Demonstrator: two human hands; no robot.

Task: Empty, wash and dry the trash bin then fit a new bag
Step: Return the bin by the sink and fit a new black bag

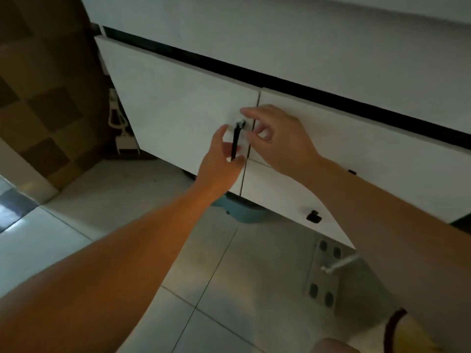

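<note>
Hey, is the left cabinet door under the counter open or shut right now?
Slightly open: the left cabinet door stands out from the frame at its hinge side, and the left hand has its fingers at the black handle.

1. You cannot tell whether your left hand (pixel 224 159) grips the slim black bar handle (pixel 235 141); its fingers are hidden behind the palm.
2. At 6 o'clock of the white cabinet doors (pixel 183 118), a light-blue plastic object (pixel 242 212) is mostly hidden beneath them.
3. The dark red curved cord (pixel 392 327) at 5 o'clock is cut off by the edge.
</note>
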